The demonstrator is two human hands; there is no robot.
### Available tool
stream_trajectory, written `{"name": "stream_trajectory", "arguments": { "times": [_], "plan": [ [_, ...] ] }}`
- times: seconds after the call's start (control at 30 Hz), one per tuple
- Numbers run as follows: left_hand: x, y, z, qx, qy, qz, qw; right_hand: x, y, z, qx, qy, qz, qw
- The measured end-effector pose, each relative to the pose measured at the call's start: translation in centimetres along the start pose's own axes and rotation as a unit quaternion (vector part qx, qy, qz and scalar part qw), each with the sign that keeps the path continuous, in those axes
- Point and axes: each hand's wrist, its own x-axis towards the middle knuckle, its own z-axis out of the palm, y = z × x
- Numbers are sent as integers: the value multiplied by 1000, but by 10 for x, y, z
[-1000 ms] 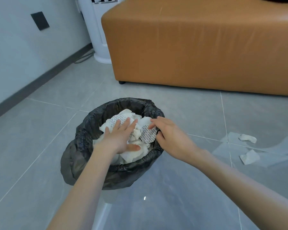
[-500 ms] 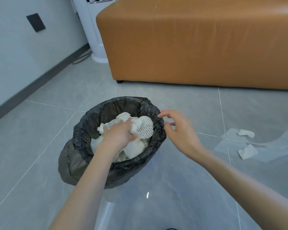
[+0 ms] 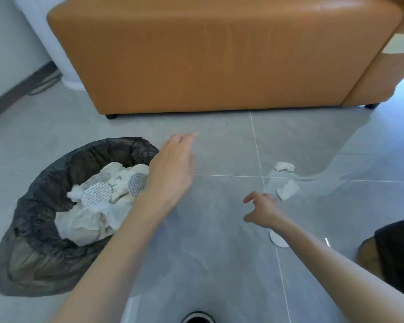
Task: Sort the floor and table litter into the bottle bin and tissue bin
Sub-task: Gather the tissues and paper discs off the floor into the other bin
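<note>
A bin lined with a black bag (image 3: 44, 183) stands on the floor at the left, filled with crumpled white tissues (image 3: 91, 217) and round printed seals. My left hand (image 3: 173, 169) hovers just right of the bin's rim, fingers relaxed and empty. My right hand (image 3: 261, 209) reaches low over the floor, fingers spread and empty. Just beyond its fingertips lies a crumpled tissue (image 3: 287, 190), with a second tissue (image 3: 283, 166) farther back. A white round disc (image 3: 278, 240) lies on the floor, partly hidden under my right wrist.
An orange leather sofa (image 3: 208, 54) blocks the back of the scene. A white appliance (image 3: 44, 43) and a grey wall with dark skirting stand at the far left. My knee in dark cloth (image 3: 397, 252) shows at the right edge. Grey floor tiles lie between bin and tissues.
My left hand lifted out of the bin and moved right of its rim. My right hand left the bin and swung right and down toward the tissues on the floor. The view turned right.
</note>
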Motion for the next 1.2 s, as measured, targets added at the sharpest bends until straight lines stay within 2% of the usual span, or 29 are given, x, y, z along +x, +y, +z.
{"name": "stream_trajectory", "arguments": {
  "times": [0.1,0.2,0.3,0.4,0.5,0.63,0.8,0.93,1.0,1.1,1.2],
  "plan": [
    [8,23,32,2,-46,41,998,-4,44,14,-56,-52,37,996],
    [13,39,73,4,-102,77,992,-12,77,22,-76,-22,54,995],
    [14,49,112,-4,-165,102,981,-17,98,30,-85,18,19,996],
    [14,55,140,-4,-219,99,971,-15,107,32,-59,34,8,998],
    [19,59,162,-4,-252,92,963,-5,112,26,-26,23,50,998],
    [34,62,198,1,-295,89,951,6,119,20,73,20,112,991],
    [51,86,240,-8,-316,135,939,6,138,6,258,163,231,924],
    [58,116,274,44,-371,203,905,13,150,-6,342,218,290,867],
    [61,124,288,73,-386,220,893,17,153,-11,366,236,298,849],
    [62,129,302,78,-351,220,907,22,157,-15,385,250,292,839],
    [68,126,310,14,-320,185,929,26,159,-17,392,263,276,837]
  ]
}}
